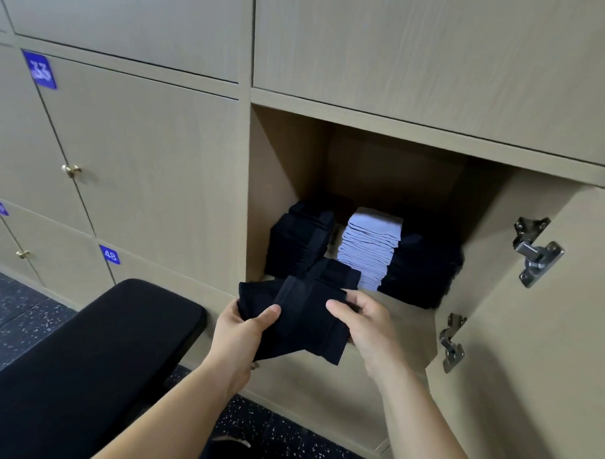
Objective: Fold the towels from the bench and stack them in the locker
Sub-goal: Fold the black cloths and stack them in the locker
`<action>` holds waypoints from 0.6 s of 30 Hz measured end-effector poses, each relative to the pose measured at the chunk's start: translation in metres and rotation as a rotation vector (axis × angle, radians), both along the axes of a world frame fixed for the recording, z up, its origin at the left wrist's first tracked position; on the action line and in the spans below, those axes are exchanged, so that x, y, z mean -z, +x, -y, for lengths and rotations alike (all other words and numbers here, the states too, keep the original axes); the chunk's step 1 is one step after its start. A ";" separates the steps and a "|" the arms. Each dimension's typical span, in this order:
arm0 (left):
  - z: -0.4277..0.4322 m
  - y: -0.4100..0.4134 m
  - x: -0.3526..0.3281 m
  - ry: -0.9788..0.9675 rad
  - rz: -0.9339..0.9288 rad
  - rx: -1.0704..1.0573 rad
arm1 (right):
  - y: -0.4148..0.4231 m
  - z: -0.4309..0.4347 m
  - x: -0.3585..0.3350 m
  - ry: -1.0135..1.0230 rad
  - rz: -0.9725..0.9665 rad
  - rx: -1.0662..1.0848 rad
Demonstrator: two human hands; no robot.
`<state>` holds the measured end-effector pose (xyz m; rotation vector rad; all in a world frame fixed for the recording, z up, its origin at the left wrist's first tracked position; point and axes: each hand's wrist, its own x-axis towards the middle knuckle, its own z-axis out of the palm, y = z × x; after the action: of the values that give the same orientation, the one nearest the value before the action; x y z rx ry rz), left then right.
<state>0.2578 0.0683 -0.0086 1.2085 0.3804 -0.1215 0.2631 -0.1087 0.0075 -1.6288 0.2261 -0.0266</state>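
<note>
We hold a folded black towel [301, 318] in front of the open locker [286, 160], just short of its floor and not yet set down. Our left hand [242, 330] pinches the towel's left edge, thumb on top and fingers hidden beneath. Our right hand [363, 324] grips the right edge the same way, thumb pressed on the cloth and fingers curled round it.

Inside the locker stand three piles: a black stack [297, 243] on the left, a white stack [369, 245] in the middle and another dark stack [423, 268] to the right, all close together. The padded bench [101, 342] lies at lower left, and the locker door [530, 340] hangs open on the right, its hinges [535, 251] bare.

We judge the towel to be light, soft and limp. Its layers already splay at the corners, so the fold will likely open if it is held by one edge alone. It is best held flat from both sides with the fingers under it, and slid onto a pile rather than dropped. The piles look tall and loose, so a nudge could tip one.
</note>
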 end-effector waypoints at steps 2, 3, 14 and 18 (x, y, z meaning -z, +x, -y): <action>0.005 0.001 -0.001 -0.026 -0.003 -0.040 | -0.005 0.003 0.000 0.089 -0.022 0.055; 0.006 0.001 -0.001 -0.038 -0.005 -0.057 | -0.008 0.003 0.001 0.119 -0.034 0.065; 0.009 0.003 -0.001 -0.021 -0.035 -0.066 | -0.014 0.003 0.014 -0.050 0.033 0.116; 0.005 0.011 0.002 0.021 -0.039 -0.084 | -0.004 0.011 0.018 0.008 0.010 0.133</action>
<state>0.2683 0.0633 -0.0102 1.2107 0.4668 -0.0689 0.2589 -0.1196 -0.0106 -1.6034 0.3261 -0.1359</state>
